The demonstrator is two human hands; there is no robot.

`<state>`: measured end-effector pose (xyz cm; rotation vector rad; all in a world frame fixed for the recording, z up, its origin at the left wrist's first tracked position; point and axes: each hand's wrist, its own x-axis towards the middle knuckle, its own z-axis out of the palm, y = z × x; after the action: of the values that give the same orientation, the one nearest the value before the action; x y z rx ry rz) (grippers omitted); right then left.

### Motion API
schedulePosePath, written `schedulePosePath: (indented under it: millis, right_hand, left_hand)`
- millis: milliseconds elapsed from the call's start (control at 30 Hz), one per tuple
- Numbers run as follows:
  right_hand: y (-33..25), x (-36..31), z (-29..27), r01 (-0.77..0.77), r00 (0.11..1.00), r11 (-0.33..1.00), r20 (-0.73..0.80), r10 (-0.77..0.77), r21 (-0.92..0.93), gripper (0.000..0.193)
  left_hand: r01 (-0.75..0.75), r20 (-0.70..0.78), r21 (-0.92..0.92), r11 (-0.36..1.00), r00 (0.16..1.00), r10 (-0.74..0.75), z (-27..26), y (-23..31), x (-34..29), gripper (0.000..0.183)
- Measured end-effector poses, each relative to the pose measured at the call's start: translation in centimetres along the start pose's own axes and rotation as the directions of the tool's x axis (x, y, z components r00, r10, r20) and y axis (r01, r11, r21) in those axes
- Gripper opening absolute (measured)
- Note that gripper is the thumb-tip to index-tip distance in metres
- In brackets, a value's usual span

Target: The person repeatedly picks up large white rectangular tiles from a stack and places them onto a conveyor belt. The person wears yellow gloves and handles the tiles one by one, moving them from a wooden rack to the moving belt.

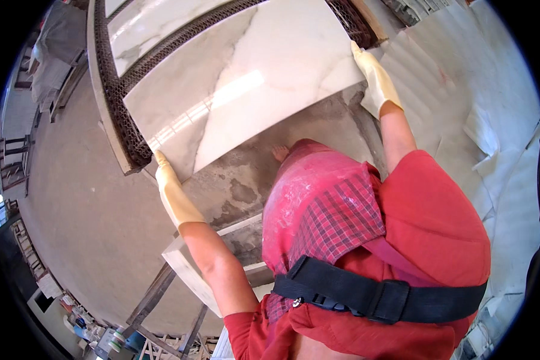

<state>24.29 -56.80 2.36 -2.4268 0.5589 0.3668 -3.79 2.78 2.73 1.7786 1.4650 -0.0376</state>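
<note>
Head view: we hold marble-look tile point(246, 84), left hand point(173, 193) and right hand point(376, 81) each clamped on opposite edge. Risk: glossy slab slips from gloves, chips on stack point(139, 24) below.

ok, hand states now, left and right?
Left hand: gripping the glossy white marble-patterned tile at its near-left edge.
Right hand: gripping its right edge.

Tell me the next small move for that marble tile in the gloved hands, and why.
Probably lift the tile slightly and level it. The left hand and right hand grip opposite edges, and its far part overlaps the mesh-edged stack, so dragging might scrape.
</note>
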Motion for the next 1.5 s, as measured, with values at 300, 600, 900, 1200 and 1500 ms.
schedulePosePath:
  millis: [300,600,900,1200,1500]
  right_hand:
    - [1.5,3.7,-0.2,0.017,1.000,0.991,-0.010,-0.019,-0.133,0.091]
    - [-0.5,2.3,-1.1,-0.046,0.999,0.988,0.004,0.047,-0.146,0.092]
    - [3.1,-1.6,-2.5,0.008,0.972,0.988,0.229,-0.043,0.155,0.082]
    - [16.6,-3.9,5.5,-0.439,0.830,0.774,0.535,0.156,0.456,0.064]
    - [10.9,-8.7,9.9,0.174,0.757,0.979,0.651,-0.065,-0.105,0.046]
  left_hand:
    - [0.074,0.206,-0.183,0.980,0.978,-0.036,-1.2,-1.4,-3.6,0.095]
    - [0.097,0.191,-0.315,0.944,0.981,-0.037,-0.3,-3.6,-3.1,0.080]
    - [0.099,0.151,-0.383,0.919,0.988,-0.044,0.6,-3.8,-3.4,0.075]
    - [0.150,0.240,-0.780,0.607,0.968,0.070,2.2,-6.2,-3.2,0.070]
    - [0.340,0.355,-0.929,0.146,0.930,0.098,4.7,-14.0,-6.7,0.065]
